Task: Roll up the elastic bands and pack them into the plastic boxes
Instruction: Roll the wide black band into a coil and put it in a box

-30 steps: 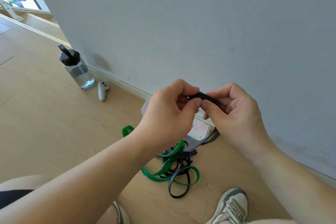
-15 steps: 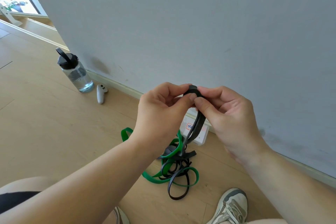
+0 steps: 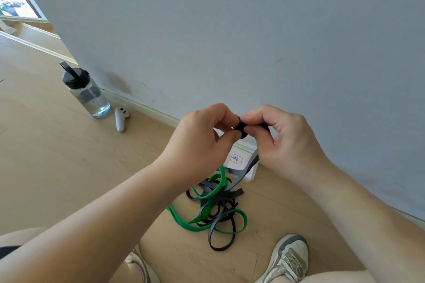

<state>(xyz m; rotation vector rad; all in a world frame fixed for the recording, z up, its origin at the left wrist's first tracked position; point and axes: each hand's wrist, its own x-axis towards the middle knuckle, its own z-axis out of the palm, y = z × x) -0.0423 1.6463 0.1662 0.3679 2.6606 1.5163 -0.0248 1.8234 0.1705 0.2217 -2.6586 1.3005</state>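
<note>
**A:** What are the hands doing?

**B:** The left hand (image 3: 202,135) and the right hand (image 3: 282,140) are up in front of the grey wall (image 3: 230,30); both pinch a small black roll (image 3: 241,127) with thumbs and fingertips; it is the rolled-up end of a band.

**A:** Where does the rest of it go?

**B:** Its loose part (image 3: 247,167) hangs from under the right hand down to the wood floor (image 3: 57,167); it passes in front of a white plastic box (image 3: 239,163) by the wall; the hands hide most of the box, so I cannot tell what is inside.

**A:** And the other bands?

**B:** A messy pile of green and black bands (image 3: 216,209) lies on the floor just in front of the box; a water bottle (image 3: 87,92) and a white controller (image 3: 120,118) sit well off to the left by the wall; a shoe (image 3: 287,257) shows at the bottom.
</note>
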